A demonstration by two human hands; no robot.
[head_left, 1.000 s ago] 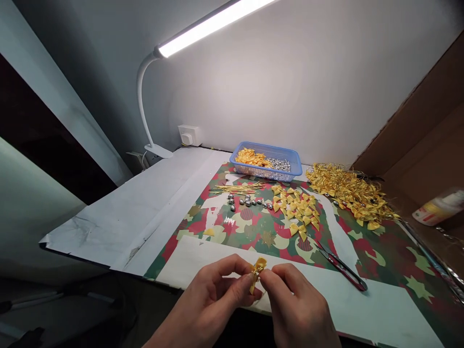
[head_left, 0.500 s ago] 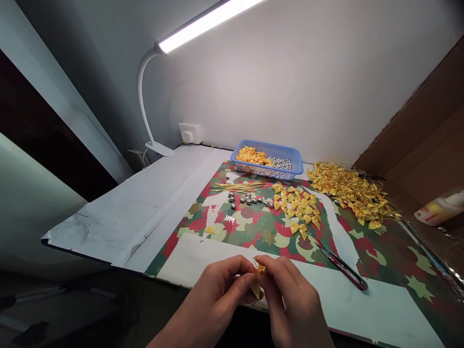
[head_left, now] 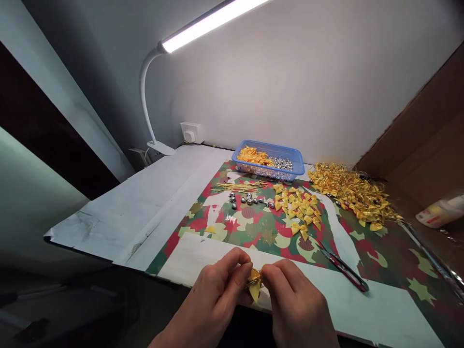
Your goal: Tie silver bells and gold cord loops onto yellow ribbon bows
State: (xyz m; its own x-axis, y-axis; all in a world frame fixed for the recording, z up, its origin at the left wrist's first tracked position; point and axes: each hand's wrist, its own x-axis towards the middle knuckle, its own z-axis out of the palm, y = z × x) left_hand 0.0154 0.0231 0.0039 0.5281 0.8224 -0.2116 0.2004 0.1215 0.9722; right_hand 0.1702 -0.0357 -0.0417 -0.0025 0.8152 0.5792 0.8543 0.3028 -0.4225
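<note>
Between my two hands, just above the table's front edge, is a yellow ribbon bow (head_left: 255,286) with a thin gold cord around its middle. My left hand (head_left: 225,285) is closed, thumb and forefinger pinching the bow's left side. On the other side my right hand (head_left: 295,296) pinches at the bow's right edge, where the cord seems to run; the fingertips hide exactly what they grip. Ahead lie loose yellow bows (head_left: 299,208), several silver bells or beads (head_left: 249,199) and a bundle of gold cords (head_left: 241,186).
Black thread snips (head_left: 344,271) lie right of my hands on white paper. Behind stands a blue basket (head_left: 299,166) with bows and silver pieces. A heap of corded bows (head_left: 351,193) sits at the right, beside a cardboard wall (head_left: 416,140). A lamp (head_left: 145,92) stands back left.
My hands have drawn slightly apart, and the bow has turned so that its yellow loops show more. The left fingertips have risen a little. Things on the table have not moved.
</note>
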